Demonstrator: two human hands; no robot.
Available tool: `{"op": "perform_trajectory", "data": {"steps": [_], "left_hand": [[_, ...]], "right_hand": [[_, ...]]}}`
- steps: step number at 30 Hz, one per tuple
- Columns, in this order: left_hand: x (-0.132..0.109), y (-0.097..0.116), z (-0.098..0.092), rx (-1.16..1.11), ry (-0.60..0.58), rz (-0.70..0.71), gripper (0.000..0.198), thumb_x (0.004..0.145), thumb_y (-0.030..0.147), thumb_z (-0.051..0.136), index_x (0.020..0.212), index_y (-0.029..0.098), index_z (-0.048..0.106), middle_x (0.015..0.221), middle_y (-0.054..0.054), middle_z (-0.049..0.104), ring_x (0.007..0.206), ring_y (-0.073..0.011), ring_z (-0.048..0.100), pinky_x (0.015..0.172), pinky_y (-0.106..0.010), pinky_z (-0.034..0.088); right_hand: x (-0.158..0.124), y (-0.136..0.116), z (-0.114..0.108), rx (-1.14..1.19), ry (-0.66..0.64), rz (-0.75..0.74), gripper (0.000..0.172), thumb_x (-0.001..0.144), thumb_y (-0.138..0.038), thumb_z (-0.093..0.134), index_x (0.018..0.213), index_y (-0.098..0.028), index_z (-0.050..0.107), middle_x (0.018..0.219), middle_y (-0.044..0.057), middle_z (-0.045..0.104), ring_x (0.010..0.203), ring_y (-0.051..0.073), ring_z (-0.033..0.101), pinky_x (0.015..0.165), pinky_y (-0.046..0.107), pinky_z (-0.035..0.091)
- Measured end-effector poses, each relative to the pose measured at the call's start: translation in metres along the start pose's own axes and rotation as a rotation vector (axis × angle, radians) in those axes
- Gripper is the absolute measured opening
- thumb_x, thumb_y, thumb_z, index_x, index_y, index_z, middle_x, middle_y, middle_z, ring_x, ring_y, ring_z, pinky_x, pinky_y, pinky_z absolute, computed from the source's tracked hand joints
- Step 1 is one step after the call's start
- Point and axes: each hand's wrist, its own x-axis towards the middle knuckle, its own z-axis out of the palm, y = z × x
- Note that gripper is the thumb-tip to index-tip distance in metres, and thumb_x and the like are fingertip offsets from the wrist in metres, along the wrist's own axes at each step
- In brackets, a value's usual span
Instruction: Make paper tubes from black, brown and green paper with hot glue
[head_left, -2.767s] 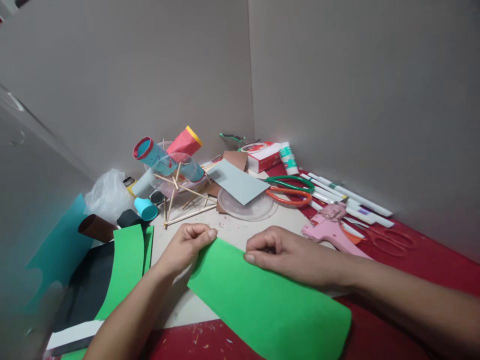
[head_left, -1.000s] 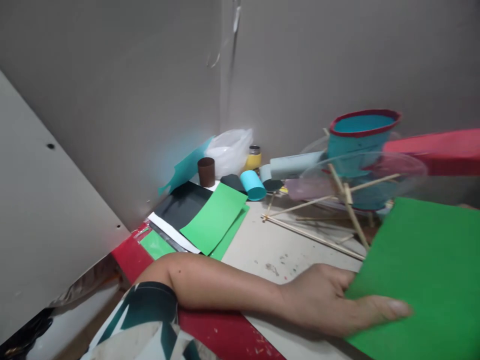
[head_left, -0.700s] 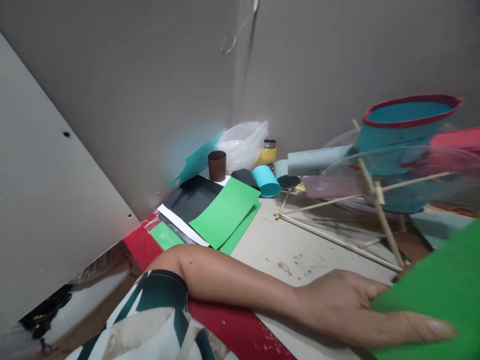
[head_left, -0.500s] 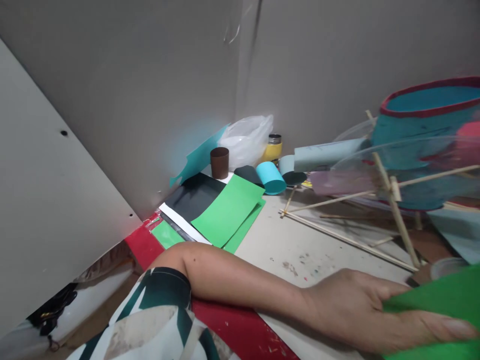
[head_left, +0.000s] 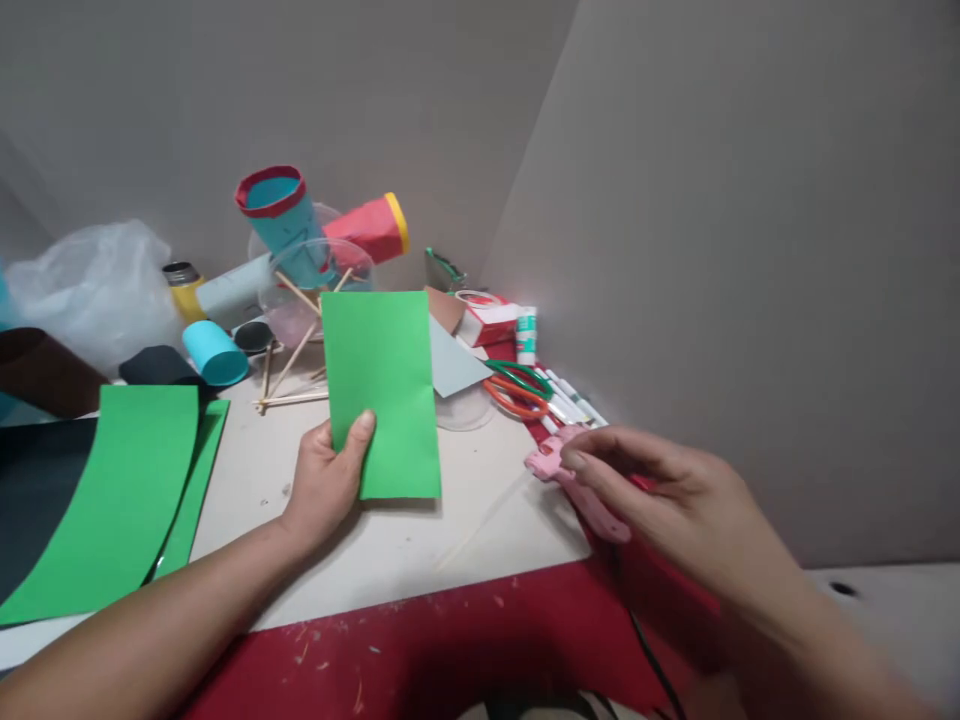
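My left hand [head_left: 330, 478] holds an upright sheet of green paper [head_left: 384, 385] near its lower left, the thumb across its front. The fingers behind the sheet are hidden. To the right, my right hand [head_left: 675, 500] has thumb and fingertips pinched at the top of a pink glue gun [head_left: 551, 462]. The gun's handle slants down to the right below that hand, and a dark cord [head_left: 652, 655] hangs from the table edge. A thin pale strand runs from the gun across the white tabletop [head_left: 300, 590].
Two more green sheets [head_left: 120, 490] lie on black paper at left. Behind stand a plastic bag [head_left: 97, 290], a cyan paper tube [head_left: 215, 353], a stick frame [head_left: 296, 400] and blue [head_left: 289, 235] and red paper tubes [head_left: 367, 230]. Markers [head_left: 570, 395] and a glue tube [head_left: 526, 335] sit at right.
The view has swung to the right. The green sheet in my left hand is now upright and in the middle, and my right hand has come into view at the glue gun.
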Motion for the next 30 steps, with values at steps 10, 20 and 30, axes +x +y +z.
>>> {"op": "perform_trajectory", "data": {"steps": [10,20,30], "left_hand": [[-0.002,-0.002,-0.002,0.0,0.02,-0.02,0.034,0.077,0.046,0.071,0.08,0.013,0.072,0.071,-0.003,0.069,0.06,-0.013,0.058,0.056,-0.023,0.049],[0.0,-0.003,-0.003,-0.004,-0.01,-0.04,0.039,0.075,0.051,0.071,0.077,0.012,0.071,0.073,-0.005,0.07,0.062,-0.0143,0.058,0.058,-0.025,0.05],[0.0,-0.009,-0.004,0.003,-0.056,-0.003,0.04,0.08,0.052,0.064,0.074,0.013,0.067,0.068,-0.004,0.066,0.06,-0.0138,0.055,0.054,-0.023,0.046]], "right_hand": [[-0.023,0.042,0.013,-0.368,0.046,-0.028,0.031,0.093,-0.045,0.048,0.106,-0.021,0.061,0.105,0.01,0.069,0.087,0.026,0.065,0.071,0.036,0.047],[0.056,0.007,-0.007,-0.662,-0.054,-0.026,0.03,0.097,-0.036,0.04,0.111,-0.019,0.062,0.11,0.009,0.067,0.093,0.024,0.064,0.074,0.033,0.047],[0.149,0.019,0.024,-0.92,-0.41,0.048,0.028,0.094,-0.034,0.059,0.116,-0.017,0.06,0.116,0.008,0.063,0.096,0.021,0.063,0.082,0.041,0.055]]}}
